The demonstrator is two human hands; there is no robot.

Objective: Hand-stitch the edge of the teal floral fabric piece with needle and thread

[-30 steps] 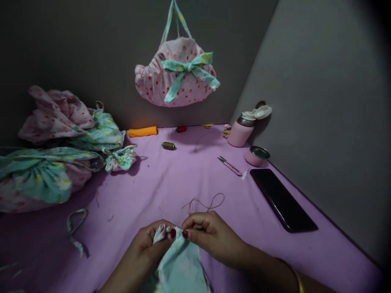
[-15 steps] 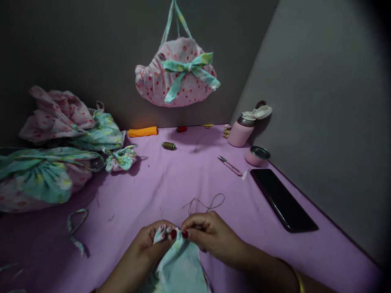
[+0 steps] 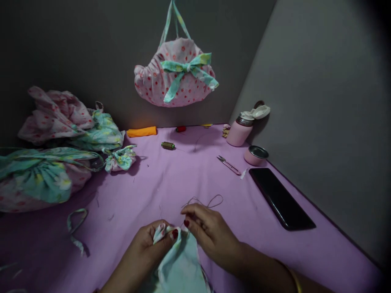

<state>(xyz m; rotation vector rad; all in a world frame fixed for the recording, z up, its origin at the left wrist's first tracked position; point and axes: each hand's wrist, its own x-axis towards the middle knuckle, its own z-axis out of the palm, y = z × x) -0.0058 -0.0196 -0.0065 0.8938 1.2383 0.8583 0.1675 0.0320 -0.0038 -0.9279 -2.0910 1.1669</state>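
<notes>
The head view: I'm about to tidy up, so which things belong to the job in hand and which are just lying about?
Belonging, it seems:
pale green cloth, held in the left hand
brown thread, by the right hand
probably the snips and green-ended spool

Apparently just lying about:
black phone
pink bottle
pink cup
orange cloth

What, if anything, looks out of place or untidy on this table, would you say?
Nothing appears spilled or damaged. Slightly untidy: the pink bottle stands with its white lid open, and a curled fabric strip lies loose to the left of the left hand.
</notes>
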